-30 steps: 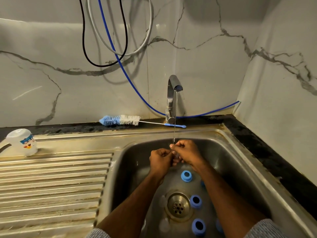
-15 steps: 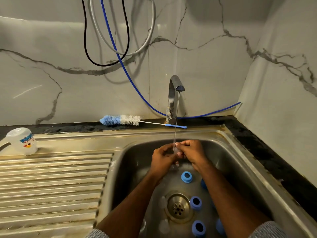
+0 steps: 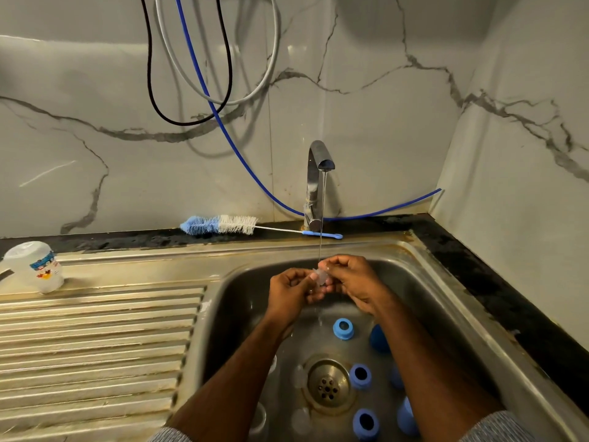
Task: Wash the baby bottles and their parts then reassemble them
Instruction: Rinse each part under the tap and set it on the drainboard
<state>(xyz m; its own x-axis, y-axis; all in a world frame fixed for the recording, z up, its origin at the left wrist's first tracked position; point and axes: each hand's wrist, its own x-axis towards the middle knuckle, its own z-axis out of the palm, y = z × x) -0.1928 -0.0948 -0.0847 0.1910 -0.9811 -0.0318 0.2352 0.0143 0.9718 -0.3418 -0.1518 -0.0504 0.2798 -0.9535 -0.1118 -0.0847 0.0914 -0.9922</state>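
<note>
Both hands are together over the far part of the sink (image 3: 424,282), under a thin stream of water (image 3: 322,215) that falls from the tap (image 3: 315,183). The left hand (image 3: 291,290) and the right hand (image 3: 352,279) have the fingers curled, and between them they pinch a small clear teat (image 3: 321,277), which is right in the stream. The teat is small and see-through, so its exact shape is hard to tell.

On the bottom of the sink, near the drain (image 3: 328,382), lie several blue bottle rings (image 3: 343,328): one just below the hands, one touching the right side of the drain, one at the near edge, and others partly hidden behind the right forearm. Some clear parts lie to the left of the drain, but they are too faint to name.

At the far edge, behind the sink, a bottle brush (image 3: 223,224) with blue and white bristles lies flat, its handle reaching to the base of the tap. On the far left of the draining board (image 3: 95,346) a clear bottle (image 3: 36,266) with a coloured print stands upside down. Black, grey and blue hoses (image 3: 204,78) hang on the marble wall.
</note>
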